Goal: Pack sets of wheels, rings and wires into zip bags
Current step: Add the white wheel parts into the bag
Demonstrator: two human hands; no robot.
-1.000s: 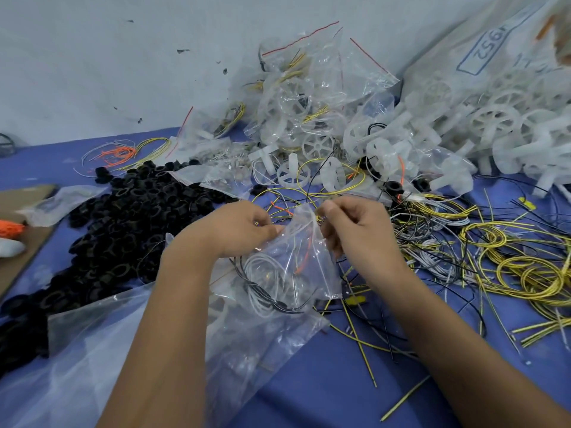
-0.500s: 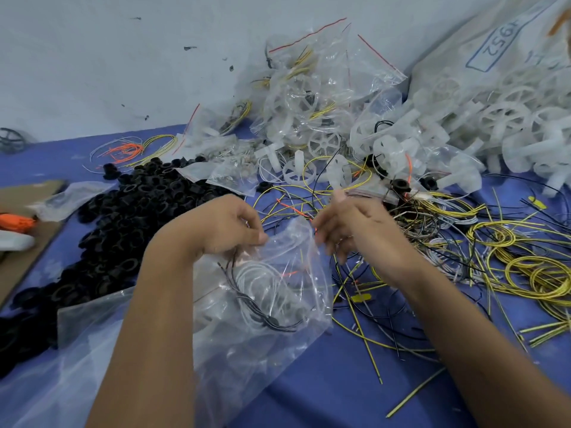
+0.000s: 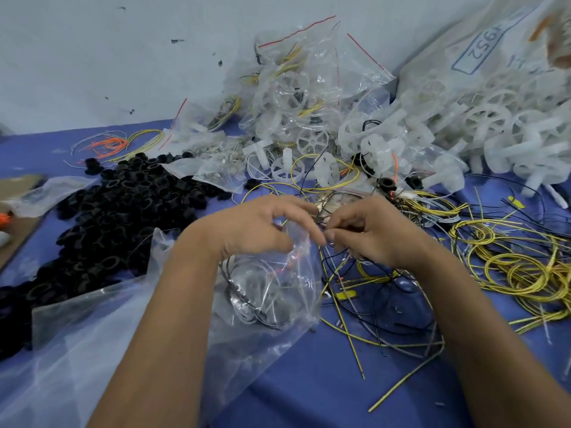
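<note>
A small clear zip bag lies in front of me with a white wheel, black wire and an orange wire inside. My left hand pinches the bag's top edge with curled fingers. My right hand is right beside it, its fingertips pinching at the bag's top corner among thin black wires. Black rings are heaped at the left. Loose white wheels lie behind my hands. Yellow and black wires are spread at the right.
Filled zip bags pile up against the wall. A big sack of white wheels spills at the back right. A large clear plastic bag covers the near left. Cardboard sits at the left edge on the blue tabletop.
My right hand let go of the bag's mouth, opened for a moment, then came back and pinches at the top corner. My left hand kept its hold; the bag sank slightly.
</note>
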